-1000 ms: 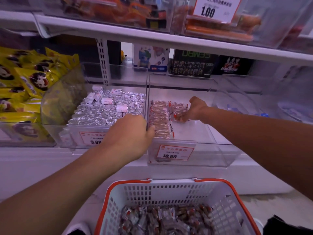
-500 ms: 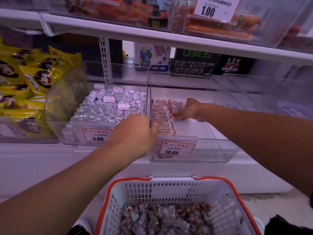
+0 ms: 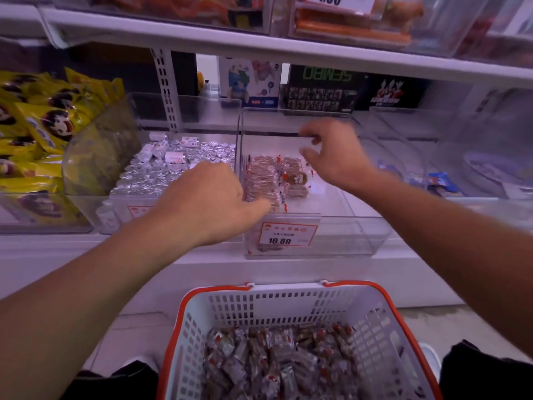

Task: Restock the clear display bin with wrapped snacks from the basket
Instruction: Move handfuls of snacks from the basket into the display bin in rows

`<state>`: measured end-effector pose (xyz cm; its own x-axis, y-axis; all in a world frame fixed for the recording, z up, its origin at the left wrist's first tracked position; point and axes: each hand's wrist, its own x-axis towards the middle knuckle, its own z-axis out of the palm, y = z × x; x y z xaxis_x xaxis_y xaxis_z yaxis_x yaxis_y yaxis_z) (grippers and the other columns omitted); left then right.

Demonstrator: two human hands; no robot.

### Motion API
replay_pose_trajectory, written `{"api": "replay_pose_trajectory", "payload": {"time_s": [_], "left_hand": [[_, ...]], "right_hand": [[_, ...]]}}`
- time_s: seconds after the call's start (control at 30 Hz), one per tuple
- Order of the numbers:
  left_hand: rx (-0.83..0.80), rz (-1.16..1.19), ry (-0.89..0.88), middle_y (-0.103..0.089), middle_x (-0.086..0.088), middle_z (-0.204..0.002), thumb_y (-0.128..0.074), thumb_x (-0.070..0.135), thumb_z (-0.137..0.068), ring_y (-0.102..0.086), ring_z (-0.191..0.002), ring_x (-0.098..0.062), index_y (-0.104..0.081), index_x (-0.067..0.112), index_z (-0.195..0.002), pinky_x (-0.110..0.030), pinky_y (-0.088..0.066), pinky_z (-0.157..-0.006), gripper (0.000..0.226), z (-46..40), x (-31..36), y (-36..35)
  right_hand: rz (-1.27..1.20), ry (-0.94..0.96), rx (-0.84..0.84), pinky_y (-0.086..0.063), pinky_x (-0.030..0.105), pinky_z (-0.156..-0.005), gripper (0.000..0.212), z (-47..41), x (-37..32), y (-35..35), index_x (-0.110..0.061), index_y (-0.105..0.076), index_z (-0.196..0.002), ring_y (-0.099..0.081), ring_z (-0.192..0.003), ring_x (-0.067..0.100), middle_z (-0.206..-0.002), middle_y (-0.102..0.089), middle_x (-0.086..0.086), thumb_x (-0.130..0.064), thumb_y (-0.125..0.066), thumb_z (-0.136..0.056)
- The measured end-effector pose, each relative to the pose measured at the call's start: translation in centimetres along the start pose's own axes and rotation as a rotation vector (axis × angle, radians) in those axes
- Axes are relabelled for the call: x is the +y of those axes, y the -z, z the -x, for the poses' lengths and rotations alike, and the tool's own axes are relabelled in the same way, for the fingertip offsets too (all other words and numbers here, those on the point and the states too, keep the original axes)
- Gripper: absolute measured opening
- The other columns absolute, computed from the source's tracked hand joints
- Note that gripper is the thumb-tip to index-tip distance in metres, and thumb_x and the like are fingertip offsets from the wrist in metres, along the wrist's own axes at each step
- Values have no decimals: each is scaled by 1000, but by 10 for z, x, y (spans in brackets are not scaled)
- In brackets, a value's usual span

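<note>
I see my left hand (image 3: 206, 202) reaching over the front of the clear bin (image 3: 331, 235), thumb against the row of wrapped snacks (image 3: 262, 183) packed along its left wall. My right hand (image 3: 334, 153) hangs above the bin with loosely spread fingers, holding nothing, blurred. A few loose snacks lie just right of the row. A price tag (image 3: 287, 233) on the bin's front reads 10.80. Below me sits the white basket (image 3: 288, 304) with an orange rim, more snacks heaped inside. The next bin to the left holds silver foil pieces (image 3: 173, 166); yellow bags (image 3: 37, 131) sit further left.
</note>
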<state>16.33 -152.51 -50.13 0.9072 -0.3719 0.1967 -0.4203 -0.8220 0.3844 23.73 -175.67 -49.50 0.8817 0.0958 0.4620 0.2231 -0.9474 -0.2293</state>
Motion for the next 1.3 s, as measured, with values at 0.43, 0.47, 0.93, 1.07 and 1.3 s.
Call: {"api": "replay_pose_trajectory", "payload": {"time_s": [0.43,0.47,0.93,1.07,1.3], "left_hand": [[-1121,-215,320,-58,-14,-133,-47,46,-100,-55,-122,-31,-56,7,-133,-22,-48,-89,52,127,-33,-254],[-1128,-176,402,-50,-16,-144,-43,46,-102,-48,-130,-32,-50,8,-142,-30,-39,-107,55,148,-34,-280],[-731,344,1074,-43,-15,-147,-77,52,-76,-47,-129,-36,-21,12,-150,-40,-41,-100,101,201,-37,-372],[-674,424,1139,-44,-15,-149,-56,56,-93,-47,-130,-36,-30,11,-148,-38,-42,-96,76,201,-38,-385],[-558,418,1179,-64,-15,-120,-61,51,-91,-60,-107,-34,-60,10,-116,-41,-50,-93,48,197,-37,-386]], "right_hand": [[-199,-282,-1177,-38,27,-100,91,365,27,-173,-11,-32,-150,-52,-127,29,-141,-53,16,-33,-80,-76],[-189,-335,-1222,-36,27,-102,100,385,37,-180,-12,-22,-153,-50,-130,28,-144,-50,15,-34,-81,-75],[-111,-332,-1356,-52,37,-95,77,406,30,-250,-13,-55,-133,-61,-114,30,-127,-62,12,-53,-79,-72],[-37,-197,-1342,-53,38,-86,55,408,26,-258,-12,-60,-123,-63,-108,33,-119,-65,15,-49,-67,-84],[-142,-161,-1317,-52,36,-87,47,408,33,-253,-9,-62,-120,-62,-105,35,-115,-66,17,-41,-63,-86]]}}
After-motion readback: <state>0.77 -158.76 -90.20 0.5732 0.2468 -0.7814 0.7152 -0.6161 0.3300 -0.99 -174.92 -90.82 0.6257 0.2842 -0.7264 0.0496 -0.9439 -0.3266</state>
